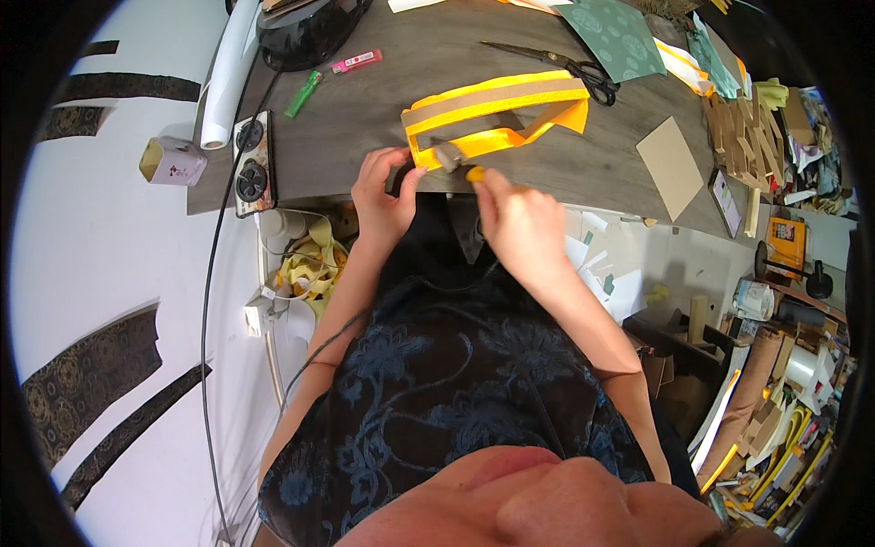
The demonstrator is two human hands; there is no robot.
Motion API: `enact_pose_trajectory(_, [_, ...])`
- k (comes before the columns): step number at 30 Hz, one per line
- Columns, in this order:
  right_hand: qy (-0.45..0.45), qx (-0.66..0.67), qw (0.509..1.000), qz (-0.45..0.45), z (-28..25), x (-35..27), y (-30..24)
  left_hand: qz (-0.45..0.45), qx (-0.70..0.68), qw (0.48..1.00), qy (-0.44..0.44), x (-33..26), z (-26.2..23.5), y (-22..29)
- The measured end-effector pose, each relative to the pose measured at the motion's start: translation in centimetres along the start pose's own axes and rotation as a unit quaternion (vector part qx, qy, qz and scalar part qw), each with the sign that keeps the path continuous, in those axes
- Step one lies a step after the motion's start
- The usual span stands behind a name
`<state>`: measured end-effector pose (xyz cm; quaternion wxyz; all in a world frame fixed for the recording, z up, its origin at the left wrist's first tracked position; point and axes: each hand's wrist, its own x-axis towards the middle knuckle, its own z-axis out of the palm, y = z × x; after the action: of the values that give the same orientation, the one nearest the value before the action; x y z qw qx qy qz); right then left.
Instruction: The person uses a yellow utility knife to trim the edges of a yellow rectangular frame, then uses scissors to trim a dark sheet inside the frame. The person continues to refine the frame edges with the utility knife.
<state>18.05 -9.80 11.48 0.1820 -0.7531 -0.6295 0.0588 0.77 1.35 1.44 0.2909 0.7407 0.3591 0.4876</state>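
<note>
A cardboard frame wrapped in yellow paper (497, 102) lies on the grey wooden table (365, 118) near its front edge. My left hand (383, 196) rests at the table edge, its fingers pressing the frame's lower left corner. My right hand (519, 219) pinches a small grey-and-yellow tool (453, 159) and holds it against the yellow edge of the frame, just right of my left fingers. What the tool is exactly cannot be told.
Black scissors (565, 66) lie behind the frame. A green lighter (303, 93), a pink cutter (355, 62), a brown card (670, 166), green patterned paper (615, 36) and cardboard strips (743, 137) sit around. A bin with yellow scraps (305, 264) stands below the edge.
</note>
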Motion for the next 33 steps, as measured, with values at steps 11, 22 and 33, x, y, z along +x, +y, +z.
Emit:
enact_pose_trajectory(11, [-0.005, -0.021, 1.0, -0.009, 0.3, -0.6, 0.4, -0.008, -0.013, 1.0, -0.005, 0.2, 0.0, -0.1])
enact_pose_trajectory(22, [0.042, 0.017, 0.998, -0.048, -0.1, -1.4, 0.0, -0.012, -0.017, 1.0, -0.013, -0.6, 0.3, -0.1])
enact_pose_trajectory(33, [0.025, 0.108, 0.993, -0.051, -0.2, -0.3, 2.2, 0.003, 0.003, 1.0, 0.011, -1.1, 0.6, 0.2])
